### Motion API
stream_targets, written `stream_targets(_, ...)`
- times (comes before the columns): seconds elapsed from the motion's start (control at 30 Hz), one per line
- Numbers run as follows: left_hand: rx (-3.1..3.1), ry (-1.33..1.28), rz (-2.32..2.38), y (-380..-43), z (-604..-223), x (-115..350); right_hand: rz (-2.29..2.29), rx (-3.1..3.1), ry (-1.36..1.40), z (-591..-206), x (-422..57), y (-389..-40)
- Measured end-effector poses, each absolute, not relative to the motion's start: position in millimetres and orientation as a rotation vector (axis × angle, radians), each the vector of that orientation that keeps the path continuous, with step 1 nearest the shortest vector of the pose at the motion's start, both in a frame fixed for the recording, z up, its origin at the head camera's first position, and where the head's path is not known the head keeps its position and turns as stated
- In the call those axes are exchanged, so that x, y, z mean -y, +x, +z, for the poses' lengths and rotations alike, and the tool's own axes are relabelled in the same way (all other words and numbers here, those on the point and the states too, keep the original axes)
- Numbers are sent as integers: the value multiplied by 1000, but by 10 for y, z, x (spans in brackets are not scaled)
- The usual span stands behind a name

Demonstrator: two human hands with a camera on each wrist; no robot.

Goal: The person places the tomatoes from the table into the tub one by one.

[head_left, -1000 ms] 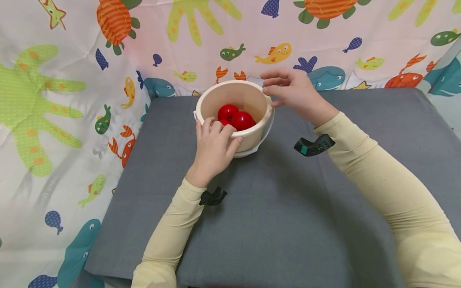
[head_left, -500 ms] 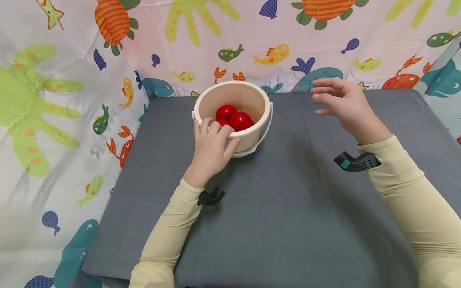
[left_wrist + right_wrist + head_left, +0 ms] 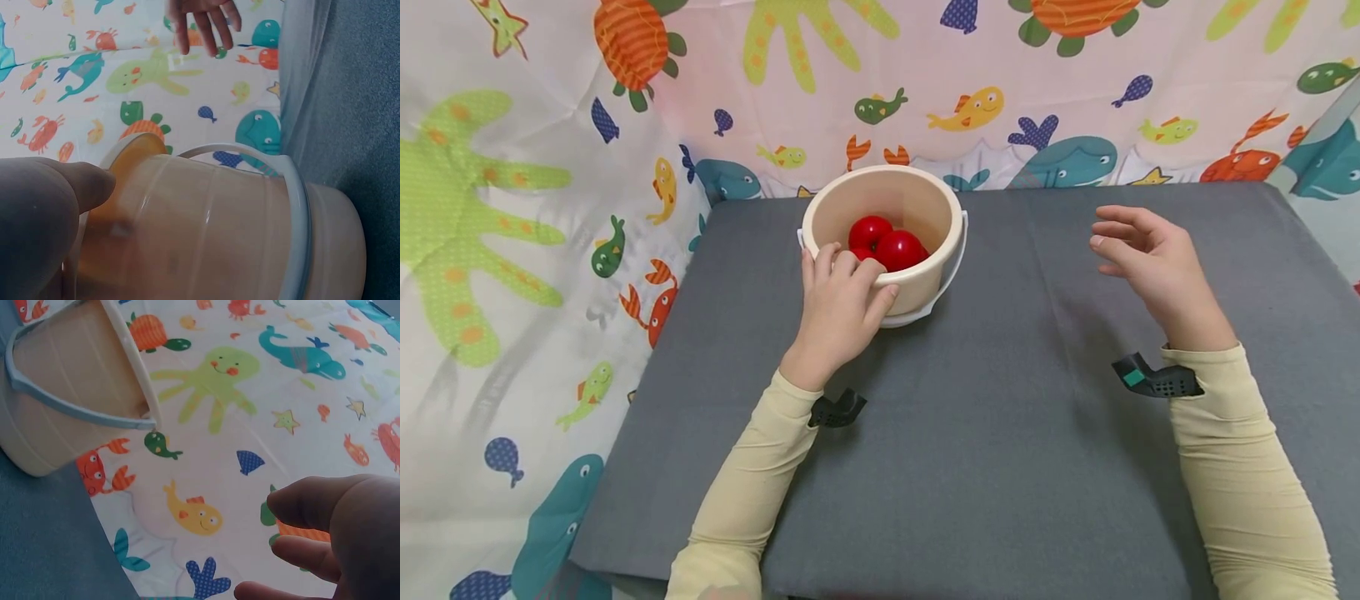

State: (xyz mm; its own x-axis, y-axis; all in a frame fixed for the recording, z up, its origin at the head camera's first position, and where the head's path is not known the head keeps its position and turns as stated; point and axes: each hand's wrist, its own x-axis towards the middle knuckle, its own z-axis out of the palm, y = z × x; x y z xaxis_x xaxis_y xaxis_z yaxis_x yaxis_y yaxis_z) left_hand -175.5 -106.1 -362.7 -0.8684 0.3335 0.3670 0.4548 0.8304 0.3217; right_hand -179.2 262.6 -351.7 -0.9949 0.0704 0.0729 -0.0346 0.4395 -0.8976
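A cream bucket [image 3: 917, 287] stands upright on the grey-covered table, its white handle [image 3: 953, 271] hanging down on the near right side. Inside lie several shiny red balls or fruits [image 3: 899, 251], partly hidden by my left hand [image 3: 838, 312]. That hand grips the near rim, fingers over the edge and thumb outside. In the left wrist view the thumb [image 3: 94, 184] lies at the rim. My right hand [image 3: 1157, 267] hovers over the table to the right of the bucket, fingers loosely bent and holding nothing. The right wrist view shows its fingers [image 3: 306, 503] apart from the bucket.
The table [image 3: 1000, 433] has a smooth grey cloth. Behind it and along the left hangs a white curtain [image 3: 820, 50] printed with sea animals. Each wrist wears a black band, the right one [image 3: 1157, 379] with a green patch.
My right hand has left the bucket's right rim and moved to the right and somewhat nearer. The left hand keeps its hold on the rim, and the bucket stays in place.
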Motion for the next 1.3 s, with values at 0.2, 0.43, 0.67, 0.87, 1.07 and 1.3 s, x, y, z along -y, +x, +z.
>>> stream_targets(0.2, 2717, -603, -585, -1751, -3610, 1080, 1437, 2625, -139, -3608, -2642, -1742)
stream_targets(0.43, 2733, -604, -581, -1727, -3596, 1125, 1115, 2743, -127, -3546, -2594, -1711)
stream_targets(0.67, 2740, -610, -591, -1735, -3566, 1148, 802, 2669, 86, -3548, -2559, -1697)
stream_targets(0.87, 2744, -621, -604, -1736, -3561, 1138, 626, 2828, 15, -3507, -2570, -1675)
stream_targets(1.07, 2782, -614, -606, -1720, -3572, 1126, 596, 3034, -59, -3477, -2606, -1617)
stream_targets(1.3, 2837, -621, -638, -1685, -3528, 1183, 601, 3094, -92, -3503, -2613, -1582)
